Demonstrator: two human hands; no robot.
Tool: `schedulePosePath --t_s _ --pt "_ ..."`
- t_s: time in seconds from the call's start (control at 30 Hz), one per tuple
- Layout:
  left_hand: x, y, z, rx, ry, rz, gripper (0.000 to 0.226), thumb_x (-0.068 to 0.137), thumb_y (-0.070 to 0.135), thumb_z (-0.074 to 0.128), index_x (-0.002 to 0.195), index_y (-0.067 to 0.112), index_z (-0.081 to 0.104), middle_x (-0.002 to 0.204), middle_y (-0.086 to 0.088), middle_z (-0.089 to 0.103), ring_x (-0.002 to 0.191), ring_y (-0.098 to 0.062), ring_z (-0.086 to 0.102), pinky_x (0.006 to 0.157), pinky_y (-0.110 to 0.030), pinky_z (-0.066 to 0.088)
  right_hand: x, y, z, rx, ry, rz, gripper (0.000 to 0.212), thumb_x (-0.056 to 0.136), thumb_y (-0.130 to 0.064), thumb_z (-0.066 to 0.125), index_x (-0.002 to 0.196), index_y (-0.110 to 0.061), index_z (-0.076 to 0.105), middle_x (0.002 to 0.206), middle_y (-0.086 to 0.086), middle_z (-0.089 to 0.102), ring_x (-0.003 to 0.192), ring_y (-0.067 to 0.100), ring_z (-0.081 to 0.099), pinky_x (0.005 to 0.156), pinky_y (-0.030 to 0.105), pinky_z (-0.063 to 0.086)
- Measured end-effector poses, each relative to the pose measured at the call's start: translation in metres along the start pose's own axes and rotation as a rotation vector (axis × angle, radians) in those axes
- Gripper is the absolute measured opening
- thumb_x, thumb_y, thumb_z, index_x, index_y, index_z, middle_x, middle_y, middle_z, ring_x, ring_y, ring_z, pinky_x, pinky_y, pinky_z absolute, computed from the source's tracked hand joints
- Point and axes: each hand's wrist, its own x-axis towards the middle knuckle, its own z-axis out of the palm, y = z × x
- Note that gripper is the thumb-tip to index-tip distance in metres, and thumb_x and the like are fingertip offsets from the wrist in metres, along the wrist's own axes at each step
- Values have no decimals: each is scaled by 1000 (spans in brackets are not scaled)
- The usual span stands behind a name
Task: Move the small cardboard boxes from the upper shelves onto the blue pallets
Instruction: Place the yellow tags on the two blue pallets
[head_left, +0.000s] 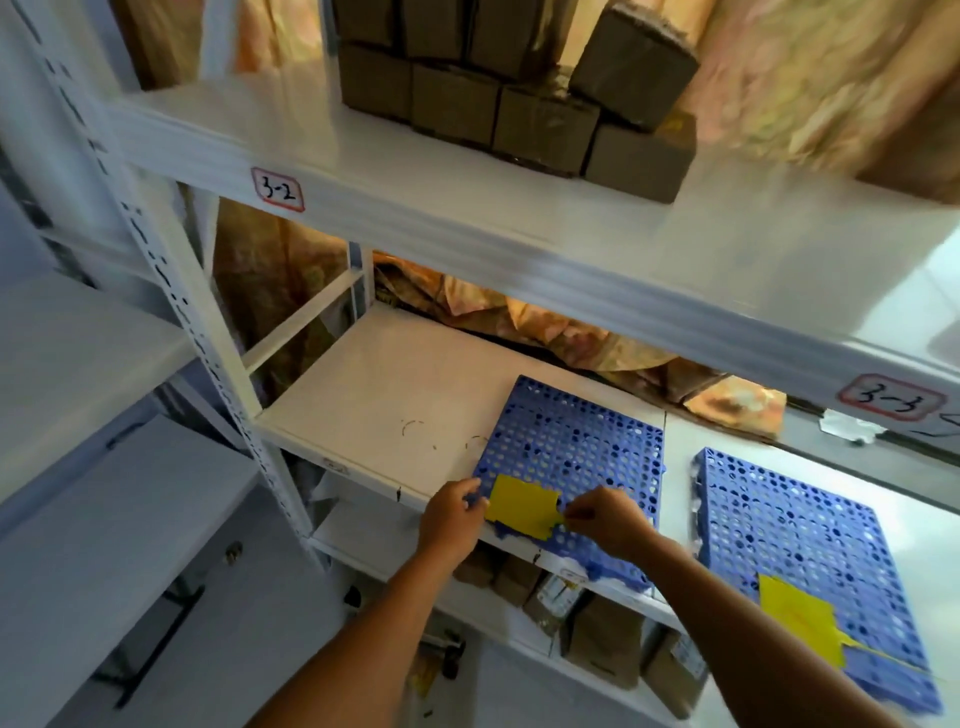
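Both hands at the near pallet's yellow tag.
Left hand (451, 512) and right hand (605, 519) pinch tag (522, 506) on pallet (576, 441); boxes (514, 93) on shelf above.

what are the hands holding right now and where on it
Both hands pinch the yellow sheet lying on the left blue pallet: left hand at its left edge, right hand at its right edge.

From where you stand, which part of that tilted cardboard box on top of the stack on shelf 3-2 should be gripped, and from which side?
Probably the tilted box by its two side faces, coming from the front, open side of the shelf. It leans on the stack of boxes with its front corner raised and free, so fingers can close on both sides. Both the left hand and the right hand are at the yellow label now.
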Motion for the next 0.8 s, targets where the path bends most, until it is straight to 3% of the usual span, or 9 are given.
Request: schedulePosePath --t_s 0.17,0.43,0.57,0.63,0.8 --pt "-1 4 15 157 -67 75 43 99 29 62 140 16 59 142 -5 58 124 -24 58 100 -36 50 -6 -1 8 -12 58 -12 21 100 -26 64 107 -16 80 107 2 79 96 17 73 92 34 56" --pt "-11 11 25 493 -111 142 47 101 37 55 144 17 53 151 5 46 136 -26 39 107 -40 42 -13 5 9 -22 141 1 24 99 -29 65 118 -22 77 118 -1 74 105 20 71 87 34 56" --pt "-21 18 21 517 -52 157 42 102 37 51 141 22 53 148 8 49 131 -26 44 100 -38 45 -22 1 9 8 206 56 25 101 -38 58 107 -19 74 110 3 74 101 26 70 80 36 58" --pt "-27 27 12 488 -10 150 37 102 37 48 135 24 59 141 3 57 124 -27 51 96 -39 49 -31 -12 3 72 214 47 34 104 -45 49 116 -22 73 113 2 76 102 24 72 82 34 57" --pt "-45 83 -51 288 -30 107 52 104 46 36 142 15 54 148 -7 53 131 -29 52 110 -35 41 -58 -84 -37 175 116 34 49 108 -45 32 124 -12 65 119 16 70 113 34 66 93 37 50"
